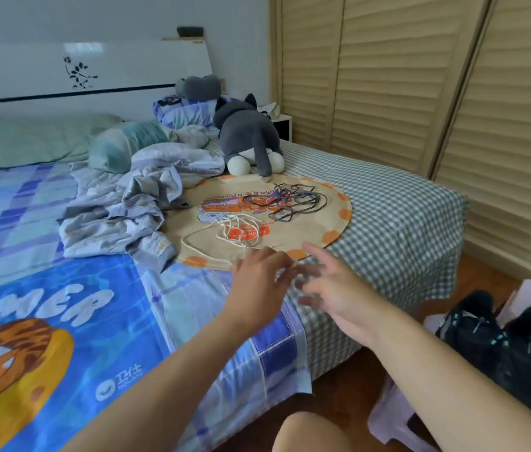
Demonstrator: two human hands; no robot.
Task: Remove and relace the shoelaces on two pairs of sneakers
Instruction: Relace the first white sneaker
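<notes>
Bare knee (306,432) at the bottom edge, then two forearms reaching over the bed (62,223) toward a round tan mat (306,230). Left hand (259,282) pinches a white lace (231,231) at the mat's near rim; right hand (329,288), beside it, is blurred with fingers spread. Grey laces (290,200) lie tangled farther back on the mat. Black sneakers (502,340) sit right of the mat, off the bed.

Matt paper mat (339,203) at frame centre carries soft cord white laces (225,230) and dark laces (293,200); black sneakers (498,340) (lower right) look mesh-like; glossy headboard (94,70).
</notes>
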